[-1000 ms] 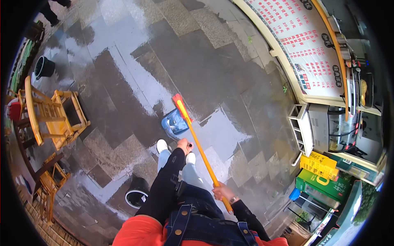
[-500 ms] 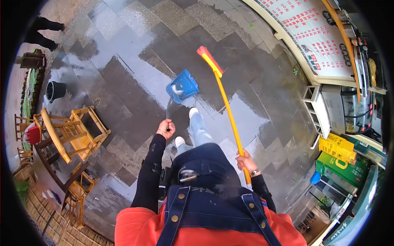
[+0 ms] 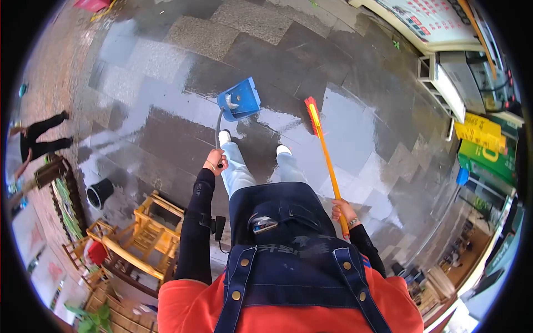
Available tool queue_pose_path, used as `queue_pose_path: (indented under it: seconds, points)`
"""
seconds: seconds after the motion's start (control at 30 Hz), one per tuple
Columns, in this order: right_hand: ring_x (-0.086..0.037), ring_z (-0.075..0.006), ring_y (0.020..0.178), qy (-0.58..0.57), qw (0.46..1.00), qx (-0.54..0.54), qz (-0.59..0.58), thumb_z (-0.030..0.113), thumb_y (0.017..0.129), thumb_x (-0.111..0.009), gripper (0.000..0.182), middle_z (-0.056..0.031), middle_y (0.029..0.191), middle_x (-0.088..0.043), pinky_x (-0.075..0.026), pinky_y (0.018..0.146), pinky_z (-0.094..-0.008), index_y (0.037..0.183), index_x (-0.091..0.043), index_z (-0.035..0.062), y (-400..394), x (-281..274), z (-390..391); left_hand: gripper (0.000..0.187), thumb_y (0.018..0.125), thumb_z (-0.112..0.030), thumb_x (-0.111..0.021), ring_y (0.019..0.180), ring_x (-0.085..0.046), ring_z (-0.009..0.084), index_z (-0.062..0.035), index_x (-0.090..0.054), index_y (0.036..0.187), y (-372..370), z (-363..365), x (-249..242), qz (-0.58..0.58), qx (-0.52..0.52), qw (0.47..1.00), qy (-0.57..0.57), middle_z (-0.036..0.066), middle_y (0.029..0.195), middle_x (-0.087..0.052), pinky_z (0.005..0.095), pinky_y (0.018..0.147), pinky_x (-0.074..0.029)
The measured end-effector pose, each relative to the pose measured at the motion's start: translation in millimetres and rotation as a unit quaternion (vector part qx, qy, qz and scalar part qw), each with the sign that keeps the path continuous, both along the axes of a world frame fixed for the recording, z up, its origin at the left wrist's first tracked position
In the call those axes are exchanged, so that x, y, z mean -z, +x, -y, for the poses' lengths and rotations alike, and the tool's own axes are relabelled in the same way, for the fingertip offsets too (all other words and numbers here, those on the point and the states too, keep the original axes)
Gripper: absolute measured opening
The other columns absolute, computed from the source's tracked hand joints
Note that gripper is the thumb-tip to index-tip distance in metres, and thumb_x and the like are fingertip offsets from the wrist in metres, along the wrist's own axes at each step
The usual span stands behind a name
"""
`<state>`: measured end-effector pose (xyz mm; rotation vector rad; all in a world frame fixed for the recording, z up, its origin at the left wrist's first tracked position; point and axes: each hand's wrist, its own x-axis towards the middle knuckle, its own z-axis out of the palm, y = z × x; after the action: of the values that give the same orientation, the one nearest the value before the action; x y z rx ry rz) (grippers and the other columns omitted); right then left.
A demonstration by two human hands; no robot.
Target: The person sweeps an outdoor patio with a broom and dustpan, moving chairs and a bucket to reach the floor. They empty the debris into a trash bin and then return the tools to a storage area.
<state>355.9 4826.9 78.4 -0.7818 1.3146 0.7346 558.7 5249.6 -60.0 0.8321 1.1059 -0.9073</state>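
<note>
My left hand is closed around the grey handle of a blue dustpan, held out in front of my feet. Some pale litter and a small brownish bit lie in the pan. My right hand grips the lower end of the yellow shaft of a broom. Its red-bristled head points away from me, to the right of the dustpan and apart from it, over the wet paving. A wristwatch is on my right wrist.
Wet stone paving spreads all around. Bamboo chairs and a dark bucket stand at left, with another person beyond. On the right are a white rack, a yellow box, a green box and a menu board.
My feet have stepped and the view has turned and moved forward. The broom head has come nearer to me and right; the bamboo chairs and bucket now appear closer.
</note>
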Motion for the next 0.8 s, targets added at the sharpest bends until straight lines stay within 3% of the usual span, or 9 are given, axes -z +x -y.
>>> queue_pose_path:
  seconds: [0.03, 0.2, 0.33, 0.37, 0.43, 0.5, 0.57, 0.67, 0.8]
  points:
    - [-0.027, -0.0069, 0.031, -0.003, 0.999, 0.019, -0.026, 0.023, 0.078, -0.049, 0.015, 0.0042, 0.042, -0.025, -0.024, 0.032, -0.0212, 0.077, -0.038, 0.0129, -8.9, 6.1, -17.0, 0.009, 0.075, -0.01, -0.04, 0.04, -0.032, 0.0117, -0.0089, -0.033, 0.07, 14.3, -4.0, 7.4, -0.008, 0.04, 0.999, 0.005, 0.002, 0.052, -0.034, 0.0235, 0.035, -0.03]
    - [-0.027, -0.0073, 0.032, -0.063, 0.985, 0.147, -0.067, 0.027, 0.079, -0.046, 0.017, 0.0034, 0.041, -0.025, -0.024, 0.032, -0.0215, 0.076, -0.037, 0.0125, -13.9, 23.2, -119.1, 0.012, 0.075, -0.011, -0.042, 0.04, -0.033, 0.0109, -0.0094, -0.036, 0.065, 66.6, -2.6, 43.2, -0.04, 0.208, 0.977, 0.035, 0.0, 0.051, -0.034, 0.0229, 0.037, -0.033]
    - [-0.033, -0.0126, 0.035, 0.054, 0.974, 0.2, -0.093, 0.019, 0.075, -0.047, 0.014, -0.0012, 0.046, -0.035, -0.03, 0.036, -0.0287, 0.069, -0.04, 0.0087, -11.6, 89.5, -179.5, 0.012, 0.075, -0.015, -0.044, 0.04, -0.038, 0.0139, -0.0072, -0.038, 0.068, 89.0, 17.7, 74.0, -0.032, 0.343, 0.936, 0.073, 0.003, 0.051, -0.036, 0.0272, 0.038, -0.038]
    - [-0.035, -0.0135, 0.035, 0.032, 0.975, 0.201, -0.092, 0.016, 0.074, -0.048, 0.014, -0.002, 0.045, -0.037, -0.031, 0.036, -0.0296, 0.065, -0.041, 0.0077, 0.8, 93.6, -197.5, 0.009, 0.075, -0.013, -0.042, 0.041, -0.04, 0.0157, -0.0062, -0.038, 0.069, 90.1, 25.9, 92.2, -0.07, 0.347, 0.934, 0.051, 0.005, 0.052, -0.036, 0.0291, 0.039, -0.041]
    - [-0.037, -0.0152, 0.035, -0.018, 0.979, 0.184, -0.088, 0.011, 0.072, -0.047, 0.014, -0.0032, 0.044, -0.037, -0.034, 0.036, -0.0305, 0.059, -0.041, 0.0059, 30.7, 97.6, -231.8, 0.01, 0.073, -0.003, -0.035, 0.041, -0.04, 0.0183, -0.0027, -0.038, 0.063, 90.4, 62.0, 81.5, -0.073, 0.343, 0.935, 0.059, 0.008, 0.054, -0.037, 0.0317, 0.034, -0.038]
    - [-0.038, -0.016, 0.034, -0.044, 0.979, 0.182, -0.086, 0.008, 0.07, -0.046, 0.014, -0.0035, 0.044, -0.037, -0.034, 0.036, -0.0305, 0.058, -0.041, 0.0051, 50.4, 99.6, -262.9, 0.009, 0.074, -0.005, -0.035, 0.044, -0.045, 0.0198, -0.0017, -0.037, 0.066, 82.6, 88.8, 89.7, -0.086, 0.356, 0.929, 0.057, 0.011, 0.056, -0.042, 0.0322, 0.037, -0.04]
    - [-0.038, -0.0167, 0.032, -0.077, 0.989, 0.104, -0.077, 0.005, 0.068, -0.045, 0.011, -0.0041, 0.043, -0.037, -0.034, 0.033, -0.0292, 0.058, -0.04, 0.0036, 65.9, 97.9, -280.5, 0.012, 0.076, -0.008, -0.034, 0.044, -0.047, 0.02, -0.0012, -0.038, 0.067, 74.0, 113.8, 91.8, -0.093, 0.369, 0.921, 0.085, 0.012, 0.056, -0.045, 0.0326, 0.037, -0.041]
    - [-0.037, -0.015, 0.031, -0.044, 0.993, 0.105, -0.043, 0.003, 0.066, -0.044, 0.012, -0.0045, 0.043, -0.038, -0.033, 0.031, -0.0285, 0.056, -0.038, 0.0035, 67.0, 66.2, -304.3, 0.013, 0.075, -0.006, -0.034, 0.04, -0.047, 0.0222, 0.0009, -0.039, 0.066, 53.0, 128.1, 105.9, -0.1, 0.393, 0.907, 0.113, 0.015, 0.053, -0.046, 0.034, 0.036, -0.041]
    - [-0.034, -0.0106, 0.029, 0.126, 0.968, 0.214, 0.031, 0.003, 0.066, -0.046, 0.01, -0.0013, 0.042, -0.035, -0.031, 0.029, -0.0251, 0.067, -0.037, 0.0061, 11.5, 0.8, -286.7, 0.007, 0.073, -0.001, -0.036, 0.042, -0.046, 0.0239, 0.0036, -0.037, 0.068, 31.9, 131.0, 99.2, -0.089, 0.382, 0.912, 0.123, 0.016, 0.052, -0.043, 0.0354, 0.037, -0.04]
